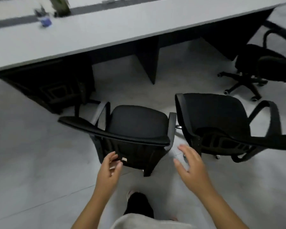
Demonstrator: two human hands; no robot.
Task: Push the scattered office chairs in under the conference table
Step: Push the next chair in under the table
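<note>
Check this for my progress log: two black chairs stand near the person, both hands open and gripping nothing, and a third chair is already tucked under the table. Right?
Not quite. The head view shows the third chair standing clear of the table, not tucked under. The rest holds: left hand and right hand are open.

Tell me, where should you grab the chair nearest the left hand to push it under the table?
Grip the top edge of the backrest with both hands, from behind. The chair faces the table, so its back is nearest and gives a wide bar to push on.
</note>
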